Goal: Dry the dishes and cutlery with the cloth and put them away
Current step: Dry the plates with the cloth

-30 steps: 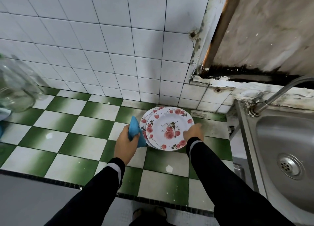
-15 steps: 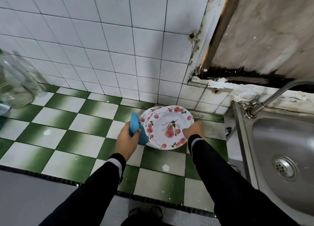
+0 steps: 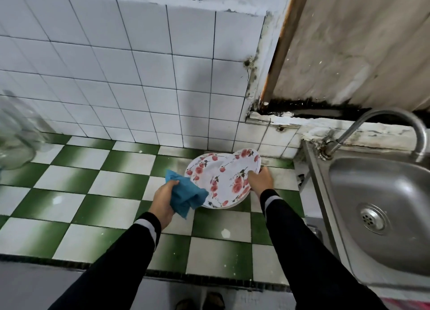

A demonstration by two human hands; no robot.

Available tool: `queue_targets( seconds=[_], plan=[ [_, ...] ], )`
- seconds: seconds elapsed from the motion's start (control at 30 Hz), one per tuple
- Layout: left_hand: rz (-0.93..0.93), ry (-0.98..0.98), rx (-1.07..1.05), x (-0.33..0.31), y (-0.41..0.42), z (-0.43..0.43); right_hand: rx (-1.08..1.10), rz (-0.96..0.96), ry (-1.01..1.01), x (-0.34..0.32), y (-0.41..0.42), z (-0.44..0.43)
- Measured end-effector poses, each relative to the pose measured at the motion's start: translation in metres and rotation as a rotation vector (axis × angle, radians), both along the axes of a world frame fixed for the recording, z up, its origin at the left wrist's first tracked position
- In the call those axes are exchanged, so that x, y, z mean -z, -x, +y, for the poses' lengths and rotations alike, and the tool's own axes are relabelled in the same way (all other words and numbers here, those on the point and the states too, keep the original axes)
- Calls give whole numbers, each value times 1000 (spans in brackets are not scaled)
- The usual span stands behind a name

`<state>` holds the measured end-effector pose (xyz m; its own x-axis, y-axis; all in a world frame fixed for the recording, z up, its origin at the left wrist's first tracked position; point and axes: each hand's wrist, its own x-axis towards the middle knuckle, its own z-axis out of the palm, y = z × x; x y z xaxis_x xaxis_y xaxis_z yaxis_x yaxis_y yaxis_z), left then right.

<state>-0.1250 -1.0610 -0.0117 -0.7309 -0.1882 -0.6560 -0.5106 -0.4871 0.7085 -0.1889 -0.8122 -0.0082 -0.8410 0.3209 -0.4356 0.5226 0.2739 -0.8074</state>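
The stack of floral plates (image 3: pixel 200 167) sits on the green-and-white tiled counter (image 3: pixel 104 193), back near the wall and just left of the steel sink (image 3: pixel 384 193). The top plate (image 3: pixel 235 177) is tipped up off the others on its right side. The right hand (image 3: pixel 261 179) has it by the near right rim, with fingers curled over the edge onto the face. The left hand (image 3: pixel 162 199) is bunched tight around the blue cloth (image 3: pixel 186 193), which hangs right against the stack's left edge.

Handling-wise, I'd say these look like glazed ceramic or maybe melamine, can't tell which. Either way they're stiff, smooth and probably still damp, so slippery. If they're ceramic, they'll chip when knocked against each other or that tile.

One plate looks light enough for one hand, but a rim pinch on a wet glaze is sketchy. I'd get the thumb on top with the fingers spread underneath, then bring the cloth hand under the opposite edge so the cloth adds grip while wiping.

The cloth itself is soft and floppy, no worries there. There's also a glass jar (image 3: pixel 14 142) far left, well out of the way.
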Motion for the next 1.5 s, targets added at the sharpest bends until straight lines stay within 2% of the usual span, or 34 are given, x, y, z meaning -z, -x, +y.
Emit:
queue_targets(
  seconds=[0.23,0.4,0.47,0.57,0.67,0.73,0.8,0.9,0.93,0.97,1.07,1.13,1.2,1.3,1.43,1.5],
  plan=[
    [68,-105,128,-24,4,7,-61,224,-48,-33,-21,-21],
    [29,-186,212,-36,11,18,-105,346,-24,-17,-24,-32],
    [41,-84,209,-44,16,23,-34,370,99,-31,-32,-39],
    [139,119,177,-51,23,37,87,400,441,-47,-43,-50],
    [202,322,377,-51,20,51,170,382,714,-55,-48,-60],
    [296,441,697,-59,8,63,185,384,732,-60,-46,-62],
    [404,433,878,-64,-1,76,186,381,732,-65,-43,-60],
    [487,287,839,-87,2,93,126,384,825,-69,-40,-55],
    [512,297,818,-93,10,95,108,369,870,-71,-40,-57],
    [565,383,830,-94,21,94,97,347,896,-76,-42,-60],
    [718,847,895,-82,50,79,73,275,895,-81,-43,-66],
    [705,920,865,-73,57,70,69,304,914,-82,-43,-62],
    [631,845,886,-67,48,67,56,333,957,-84,-43,-58],
    [396,523,909,-69,23,69,143,302,960,-83,-43,-56],
    [493,206,807,-89,7,90,169,297,1028,-94,-43,-62],
    [564,178,737,-94,21,95,160,287,1060,-97,-45,-69]
  ],
)
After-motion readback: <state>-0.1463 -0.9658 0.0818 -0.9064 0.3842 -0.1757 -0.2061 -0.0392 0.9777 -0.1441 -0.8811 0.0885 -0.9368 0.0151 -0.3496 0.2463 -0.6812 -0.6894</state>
